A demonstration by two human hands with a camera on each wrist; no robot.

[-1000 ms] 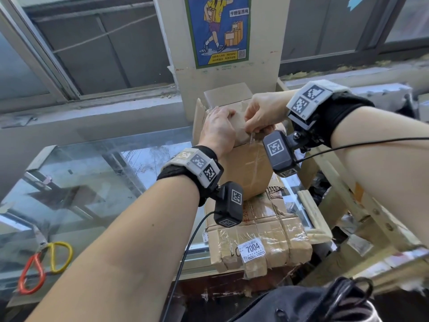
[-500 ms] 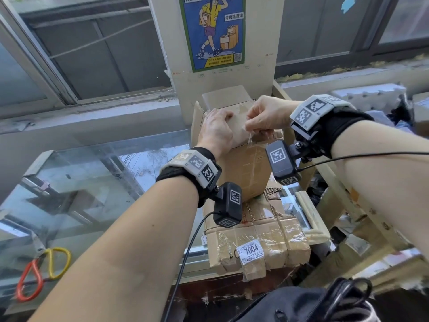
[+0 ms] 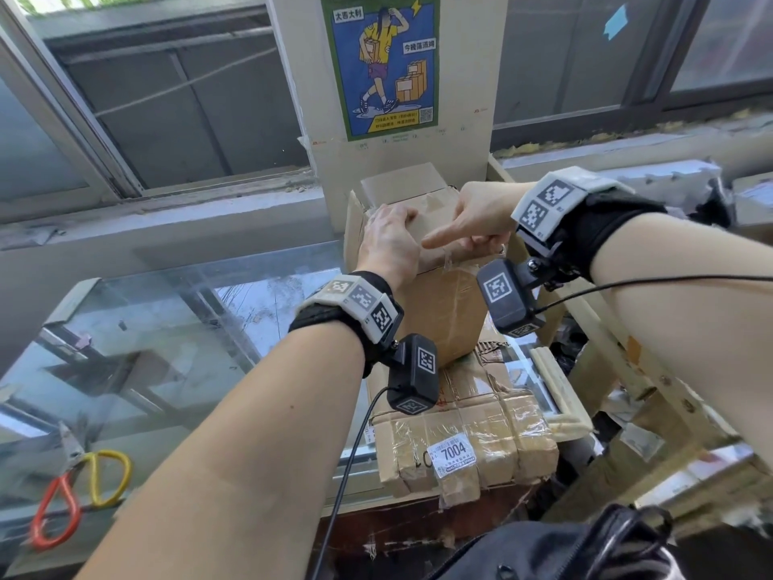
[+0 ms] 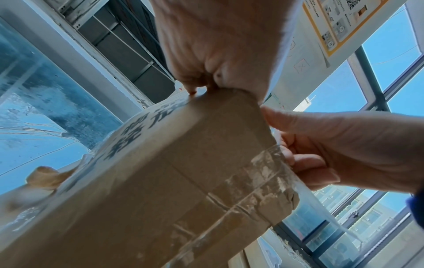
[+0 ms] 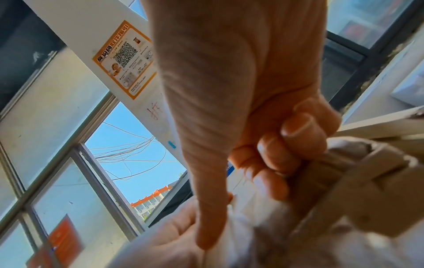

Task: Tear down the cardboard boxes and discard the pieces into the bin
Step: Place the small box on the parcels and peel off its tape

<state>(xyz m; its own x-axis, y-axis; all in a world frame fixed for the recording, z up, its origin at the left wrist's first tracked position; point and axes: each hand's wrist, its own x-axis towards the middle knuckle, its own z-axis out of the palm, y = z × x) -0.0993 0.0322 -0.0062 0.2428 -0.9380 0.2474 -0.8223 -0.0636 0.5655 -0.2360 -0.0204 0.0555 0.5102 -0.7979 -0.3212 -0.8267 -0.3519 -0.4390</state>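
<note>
Cardboard box (image 3: pixel 439 303), standing intact on a taped carton (image 3: pixel 464 429) at the bench's right edge, is steadied by the left hand (image 3: pixel 391 240), fingers curled over its top edge. Clear tape (image 4: pixel 270 170) is pinched by the right hand (image 3: pixel 472 221). Teardown barely begun; no bin in view.

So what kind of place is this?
Probably a parcel pickup shop: a poster of someone carrying boxes, a taped parcel labelled 7004, and a glass counter.
</note>
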